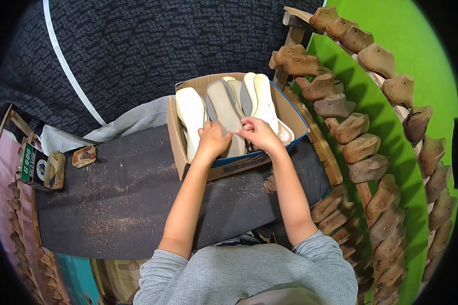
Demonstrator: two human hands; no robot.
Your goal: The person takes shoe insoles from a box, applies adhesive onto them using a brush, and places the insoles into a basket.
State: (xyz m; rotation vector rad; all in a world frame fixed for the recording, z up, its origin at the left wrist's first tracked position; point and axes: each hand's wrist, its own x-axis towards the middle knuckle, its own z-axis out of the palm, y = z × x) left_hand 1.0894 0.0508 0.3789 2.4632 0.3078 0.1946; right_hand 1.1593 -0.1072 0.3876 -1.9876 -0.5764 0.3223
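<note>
A cardboard box [174,140] with blue edging stands on the dark-covered table, packed with shoe insoles standing on end. In the middle of it is a grey-brown insole [222,104]. My left hand [213,140] curls its fingers at this insole's left side, thumb across its face. At its right edge my right hand [260,134] has thumb and fingertips brought together. The lower end of the insole is partly hidden by my hands. Left of it leans a cream insole [189,104]; to the right stands another pale insole [264,96], with grey ones between.
Wooden shoe lasts [360,150] hang in rows on racks at the right, close to the box. On the table's left are a green-and-black tin [33,165] and a small tray [84,156]. Shavings litter the black table cover [137,193]. A dark patterned cloth [147,46] hangs behind.
</note>
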